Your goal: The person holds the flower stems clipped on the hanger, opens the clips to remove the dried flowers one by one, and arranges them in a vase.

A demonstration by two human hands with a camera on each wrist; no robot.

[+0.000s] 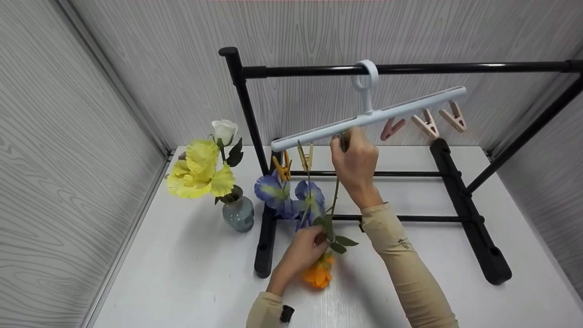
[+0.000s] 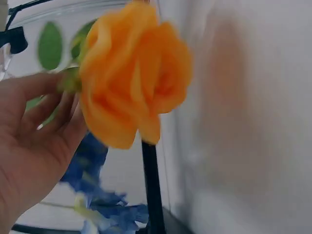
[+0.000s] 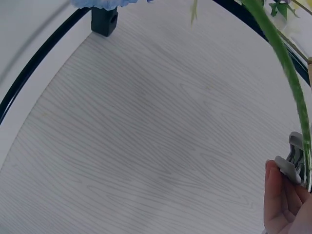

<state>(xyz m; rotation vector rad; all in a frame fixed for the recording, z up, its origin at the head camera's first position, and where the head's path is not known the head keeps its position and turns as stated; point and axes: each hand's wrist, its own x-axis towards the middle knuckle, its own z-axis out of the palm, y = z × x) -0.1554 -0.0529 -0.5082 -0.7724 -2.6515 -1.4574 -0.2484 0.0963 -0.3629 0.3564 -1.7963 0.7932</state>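
Observation:
My left hand [image 1: 300,251] pinches the stem of an orange artificial rose [image 1: 317,276] just behind its bloom, which hangs downward. The rose fills much of the left wrist view, with green leaves beside the fingers. Up at the white hanger [image 1: 314,135], my right hand [image 1: 357,161] pinches a clothespin [image 3: 288,170], seen grey in the right wrist view. The rose's green stem [image 3: 287,68] runs up to that clothespin. Left of this hand, an orange clothespin [image 1: 283,171] and a yellow clothespin [image 1: 309,160] hang with blue flowers [image 1: 274,190] below them.
The hanger tilts on the bar of a black rack [image 1: 309,71]. Pink and beige clothespins [image 1: 426,124] hang on its right half. A grey-blue vase [image 1: 239,214] with a yellow flower [image 1: 196,171] and a white rose [image 1: 224,131] stands left of the rack.

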